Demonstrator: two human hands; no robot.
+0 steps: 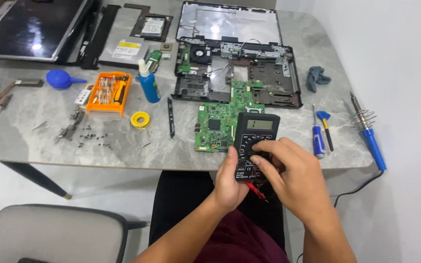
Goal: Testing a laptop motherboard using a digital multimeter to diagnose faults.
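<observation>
A black handheld multimeter [253, 139] with a grey display is held upright over the table's front edge. My left hand [229, 182] grips its lower left side from below. My right hand [296, 178] lies over its lower right, with fingers on the round dial. Red and black probe leads [259, 191] hang under the meter. Just behind the meter a green circuit board [219, 124] lies flat on the marble table [123, 146].
A stripped black laptop base [239, 68] and lid sit behind the board. On the left are an orange bit case [108, 93], blue bottle [148, 84], yellow solder roll [141, 120], loose screws [93, 139] and blue blower [60, 79]. At right: screwdrivers [320, 134], soldering iron [369, 134], grey cloth [316, 78].
</observation>
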